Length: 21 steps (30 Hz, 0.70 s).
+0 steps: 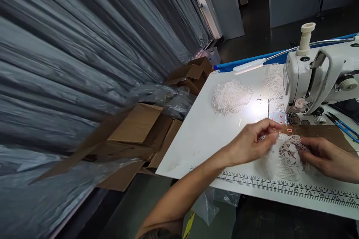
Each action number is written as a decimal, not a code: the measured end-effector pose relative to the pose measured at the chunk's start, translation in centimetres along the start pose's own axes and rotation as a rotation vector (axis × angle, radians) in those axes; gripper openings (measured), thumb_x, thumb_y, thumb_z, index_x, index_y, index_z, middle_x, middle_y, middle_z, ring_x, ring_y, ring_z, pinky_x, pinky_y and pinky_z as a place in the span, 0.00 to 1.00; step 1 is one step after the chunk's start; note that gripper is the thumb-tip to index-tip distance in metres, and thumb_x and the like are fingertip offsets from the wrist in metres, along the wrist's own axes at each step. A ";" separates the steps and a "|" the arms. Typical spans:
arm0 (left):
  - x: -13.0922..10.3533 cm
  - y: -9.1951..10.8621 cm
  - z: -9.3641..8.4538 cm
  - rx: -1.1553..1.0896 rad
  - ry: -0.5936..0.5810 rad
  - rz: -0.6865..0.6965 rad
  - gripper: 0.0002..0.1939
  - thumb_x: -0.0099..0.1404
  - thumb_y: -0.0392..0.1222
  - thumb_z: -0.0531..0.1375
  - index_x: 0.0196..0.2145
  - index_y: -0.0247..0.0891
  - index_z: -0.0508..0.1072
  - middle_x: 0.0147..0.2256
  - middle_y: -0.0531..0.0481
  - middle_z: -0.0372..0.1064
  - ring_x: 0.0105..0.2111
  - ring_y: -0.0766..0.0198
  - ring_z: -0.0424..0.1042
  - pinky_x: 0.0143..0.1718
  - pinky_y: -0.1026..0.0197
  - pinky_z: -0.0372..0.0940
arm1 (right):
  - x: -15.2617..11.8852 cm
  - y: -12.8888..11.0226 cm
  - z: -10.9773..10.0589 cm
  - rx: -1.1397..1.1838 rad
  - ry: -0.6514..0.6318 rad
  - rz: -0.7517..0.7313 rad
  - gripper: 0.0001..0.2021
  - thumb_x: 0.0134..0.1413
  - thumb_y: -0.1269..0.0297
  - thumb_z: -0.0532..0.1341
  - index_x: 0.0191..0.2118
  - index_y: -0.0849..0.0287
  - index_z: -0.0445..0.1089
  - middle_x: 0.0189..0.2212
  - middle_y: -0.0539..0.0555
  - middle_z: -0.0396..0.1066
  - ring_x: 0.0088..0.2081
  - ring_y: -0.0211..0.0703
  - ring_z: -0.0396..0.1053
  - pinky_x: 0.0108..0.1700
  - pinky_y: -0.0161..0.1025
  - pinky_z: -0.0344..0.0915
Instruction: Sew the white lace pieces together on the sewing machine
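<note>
White lace pieces (287, 157) lie on the white table near its ruler edge, in front of the sewing machine (301, 78). At their upper left, my left hand (256, 140) has its thumb and fingers pinched together; what is between the fingertips is too small to make out. My right hand (327, 157) grips the right edge of the lace between thumb and fingers. A fan-shaped pile of lace (231, 96) rests farther back on the table, and more lace (273, 82) lies beside the machine head.
A lit lamp (249, 66) on a flexible arm reaches over the table. Blue-handled snips (343, 125) lie right of the needle area. Open cardboard boxes (136, 123) and clear plastic stand left of the table, before a grey curtain (84, 37).
</note>
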<state>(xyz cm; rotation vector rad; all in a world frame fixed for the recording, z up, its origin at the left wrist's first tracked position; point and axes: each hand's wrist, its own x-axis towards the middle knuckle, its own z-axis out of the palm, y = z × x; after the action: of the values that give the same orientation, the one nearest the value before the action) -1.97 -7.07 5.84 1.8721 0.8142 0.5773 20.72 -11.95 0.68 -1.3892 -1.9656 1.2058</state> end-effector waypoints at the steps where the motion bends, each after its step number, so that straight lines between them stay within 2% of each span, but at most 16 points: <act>1: 0.4 -0.2 -0.6 0.082 0.038 0.017 0.11 0.67 0.40 0.55 0.45 0.34 0.70 0.29 0.52 0.67 0.26 0.71 0.65 0.27 0.67 0.63 | 0.4 0.1 -0.3 -0.008 -0.010 0.004 0.20 0.58 0.46 0.52 0.36 0.57 0.72 0.21 0.50 0.67 0.22 0.38 0.62 0.23 0.34 0.60; 3: 1.6 -0.9 -1.7 0.308 0.110 0.056 0.10 0.68 0.40 0.54 0.45 0.34 0.70 0.29 0.52 0.68 0.26 0.70 0.65 0.28 0.66 0.61 | 1.4 0.1 -0.7 -0.099 0.024 0.064 0.21 0.57 0.46 0.51 0.35 0.58 0.72 0.21 0.52 0.68 0.22 0.39 0.62 0.23 0.36 0.58; 5: 3.1 -2.0 -2.4 0.617 0.153 0.088 0.09 0.69 0.37 0.54 0.45 0.34 0.70 0.31 0.50 0.69 0.27 0.69 0.66 0.29 0.64 0.61 | 2.3 0.1 -1.1 -0.277 0.168 0.151 0.21 0.56 0.46 0.52 0.31 0.57 0.72 0.19 0.52 0.66 0.20 0.40 0.61 0.22 0.37 0.55; 7: 4.8 -3.3 -2.6 0.925 0.150 0.079 0.08 0.67 0.34 0.55 0.43 0.33 0.70 0.34 0.47 0.71 0.29 0.66 0.67 0.29 0.63 0.60 | 3.0 0.2 -1.2 -0.405 0.277 0.218 0.21 0.55 0.44 0.52 0.30 0.56 0.72 0.17 0.52 0.65 0.18 0.40 0.59 0.21 0.37 0.52; 9: 6.5 -4.6 -2.4 1.090 0.121 0.097 0.07 0.66 0.33 0.55 0.41 0.34 0.70 0.38 0.45 0.71 0.31 0.64 0.67 0.29 0.63 0.59 | 3.3 0.4 -1.2 -0.424 0.288 0.245 0.23 0.56 0.43 0.51 0.28 0.56 0.72 0.15 0.52 0.63 0.16 0.39 0.57 0.20 0.37 0.51; 13: 9.8 -6.3 -1.1 1.030 0.008 0.201 0.11 0.70 0.35 0.48 0.42 0.33 0.70 0.43 0.42 0.69 0.35 0.63 0.69 0.29 0.62 0.61 | 3.1 0.8 -1.4 -0.368 0.258 0.292 0.29 0.58 0.39 0.44 0.25 0.56 0.68 0.09 0.47 0.49 0.14 0.38 0.50 0.19 0.38 0.47; 16: 12.2 -7.1 -0.4 1.035 -0.068 0.291 0.11 0.70 0.35 0.49 0.39 0.32 0.71 0.42 0.41 0.70 0.39 0.59 0.70 0.37 0.59 0.65 | 2.8 0.9 -1.6 -0.344 0.253 0.319 0.30 0.55 0.35 0.44 0.25 0.56 0.66 0.10 0.45 0.44 0.14 0.37 0.47 0.19 0.38 0.45; 18: 13.2 -7.4 -0.4 1.046 -0.050 0.325 0.09 0.70 0.34 0.51 0.39 0.31 0.70 0.43 0.40 0.69 0.42 0.57 0.69 0.44 0.56 0.65 | 2.7 0.8 -1.8 -0.302 0.236 0.323 0.28 0.53 0.36 0.47 0.27 0.56 0.67 0.11 0.46 0.48 0.15 0.37 0.49 0.20 0.37 0.46; 21: 13.4 -7.5 -0.8 1.046 0.068 0.349 0.10 0.70 0.34 0.50 0.45 0.30 0.69 0.47 0.37 0.68 0.46 0.55 0.69 0.46 0.54 0.66 | 2.5 0.3 -1.9 -0.208 0.212 0.328 0.26 0.49 0.37 0.52 0.34 0.56 0.72 0.15 0.48 0.62 0.18 0.39 0.58 0.21 0.37 0.51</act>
<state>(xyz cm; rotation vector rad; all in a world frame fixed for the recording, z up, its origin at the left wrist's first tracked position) 4.17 5.68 -0.16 3.0043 0.9254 0.4498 21.30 -8.88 1.08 -1.9198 -1.8032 0.9544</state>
